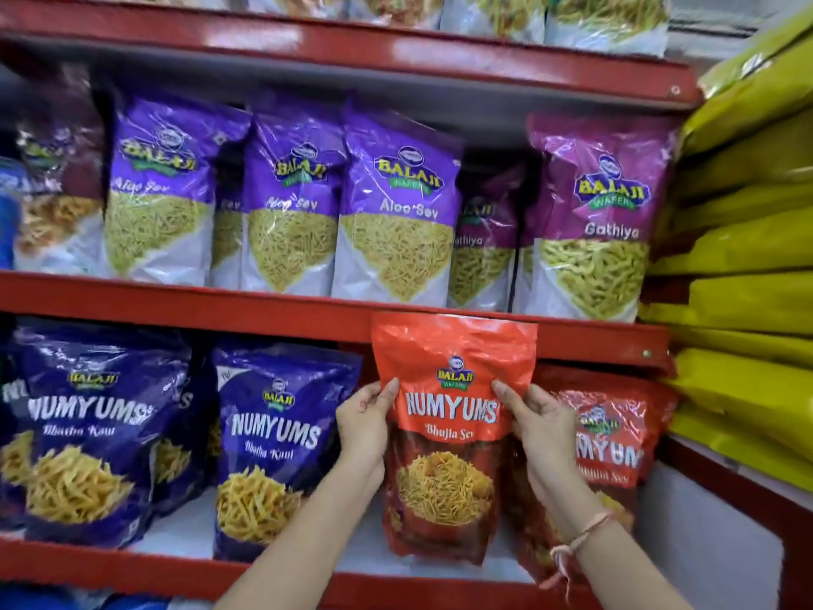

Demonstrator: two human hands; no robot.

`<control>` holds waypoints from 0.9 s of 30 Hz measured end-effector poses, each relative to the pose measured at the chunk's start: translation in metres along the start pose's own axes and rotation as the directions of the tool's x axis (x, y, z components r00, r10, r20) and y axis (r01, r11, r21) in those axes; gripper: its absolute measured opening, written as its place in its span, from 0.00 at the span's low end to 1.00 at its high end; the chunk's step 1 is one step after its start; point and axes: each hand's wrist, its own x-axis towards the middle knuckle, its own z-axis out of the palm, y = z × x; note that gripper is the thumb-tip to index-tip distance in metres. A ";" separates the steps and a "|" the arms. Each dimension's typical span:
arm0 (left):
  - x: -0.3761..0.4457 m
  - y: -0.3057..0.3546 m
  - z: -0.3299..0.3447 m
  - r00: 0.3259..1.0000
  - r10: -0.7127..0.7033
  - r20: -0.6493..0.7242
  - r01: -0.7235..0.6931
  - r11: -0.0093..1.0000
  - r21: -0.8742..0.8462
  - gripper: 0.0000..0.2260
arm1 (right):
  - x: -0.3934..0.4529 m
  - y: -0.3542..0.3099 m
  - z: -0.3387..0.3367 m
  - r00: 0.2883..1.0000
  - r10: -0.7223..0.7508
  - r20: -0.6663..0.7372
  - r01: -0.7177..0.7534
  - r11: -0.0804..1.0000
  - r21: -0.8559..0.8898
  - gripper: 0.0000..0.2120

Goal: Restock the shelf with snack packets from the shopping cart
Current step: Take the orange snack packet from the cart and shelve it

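Observation:
A red Numyums Bhujia Sev packet (448, 433) stands upright at the front of the lower red shelf (184, 570). My left hand (365, 433) grips its left side and my right hand (541, 429) grips its right side, thumbs on the front. The packet's top overlaps the shelf edge above. Behind and to the right stands another red Numyums packet (611, 438), partly hidden by my right hand. The shopping cart is out of view.
Blue Numyums packets (272, 438) fill the lower shelf to the left. On the shelf above stand purple Aloo Sev packets (396, 213) and magenta Gathiya packets (602, 213). Yellow-green bags (748, 239) are stacked at the right.

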 end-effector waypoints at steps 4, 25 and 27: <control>0.015 -0.021 0.004 0.997 -0.024 -0.067 0.023 1.000 -0.022 0.01 | 0.016 0.030 -0.003 0.999 0.005 -0.048 -0.003 1.000 0.026 0.04; 0.056 -0.126 -0.061 0.974 -0.193 -0.121 0.222 0.922 0.317 0.44 | 0.004 0.123 -0.017 0.896 0.438 -0.071 -0.443 0.882 -0.160 0.29; 0.065 -0.163 -0.081 0.960 -0.238 -0.146 0.276 0.889 0.364 0.54 | -0.005 0.138 -0.025 0.841 0.532 -0.103 -0.541 0.829 -0.142 0.41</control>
